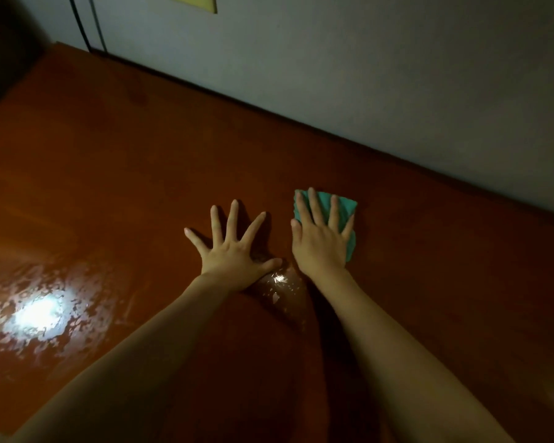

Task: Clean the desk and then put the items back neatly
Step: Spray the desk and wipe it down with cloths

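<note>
Head view looks down on a glossy reddish-brown counter (109,187) that runs back to a pale wall (365,75), with both bare forearms reaching forward across it. At the right hand (319,238), the fingers lie straight and slightly spread, the palm pressed flat on a teal cleaning cloth (344,206), which sits on the counter near the back edge, just short of the wall. The left hand (234,247) is splayed wide, fingers straight, palm down on the bare wood just beside the right, holding nothing; it looks like a brace. As a judgement, the cloth should handle as a light, soft, limp thing: it will fold and bunch under sideways force, so a flat palm with spread fingers, as now, is the sensible hold for wiping, and a pinch at a corner or edge would do for lifting it off. It shows as a folded pad, roughly rectangular, with a wavy or crinkled edge along its left and right sides, peeking out beyond the fingertips and past the little-finger side of the hand. Wet-looking patches shine on the counter: a large bright one at the near left (36,314) and a small one between the wrists (279,282), so the surface is probably slick there and the cloth may glide easily. No desk items are in sight; a yellow note (194,3) hangs on the wall at the top.
</note>
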A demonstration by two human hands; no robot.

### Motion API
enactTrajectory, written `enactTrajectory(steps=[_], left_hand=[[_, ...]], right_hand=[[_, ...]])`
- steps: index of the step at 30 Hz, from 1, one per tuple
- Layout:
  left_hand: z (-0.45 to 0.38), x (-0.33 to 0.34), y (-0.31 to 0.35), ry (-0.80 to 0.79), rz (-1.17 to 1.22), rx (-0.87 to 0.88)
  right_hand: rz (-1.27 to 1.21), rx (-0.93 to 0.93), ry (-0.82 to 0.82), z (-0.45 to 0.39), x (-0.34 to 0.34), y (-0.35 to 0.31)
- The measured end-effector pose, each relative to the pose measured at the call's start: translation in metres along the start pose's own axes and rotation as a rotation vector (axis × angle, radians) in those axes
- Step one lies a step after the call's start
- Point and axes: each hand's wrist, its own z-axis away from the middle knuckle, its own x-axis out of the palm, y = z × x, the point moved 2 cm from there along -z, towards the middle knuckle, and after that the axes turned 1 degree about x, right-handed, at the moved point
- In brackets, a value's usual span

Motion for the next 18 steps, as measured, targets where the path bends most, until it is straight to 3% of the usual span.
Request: enactTrajectory(steps=[5,9,13,15,18], left_hand=[[-0.005,-0.005,-0.001,-0.042,0.005,0.008],[-0.012,-0.009,-0.001,-0.047,-0.021,0.027],[-0.019,-0.011,0.000,-0.036,-0.060,0.032],[-0.021,-0.011,0.000,-0.042,-0.058,0.030],[-0.024,-0.013,-0.001,-0.051,-0.039,0.038]], right_hand=[[0.168,-0.334,-0.100,0.019,0.003,0.025],[0.169,-0.167,-0.033,-0.011,-0.013,0.056],[0.090,0.004,0.007,-0.060,-0.022,0.036],[0.075,-0.016,0.003,-0.075,-0.022,0.014],[0.098,-0.187,0.004,-0.075,-0.020,-0.006]])
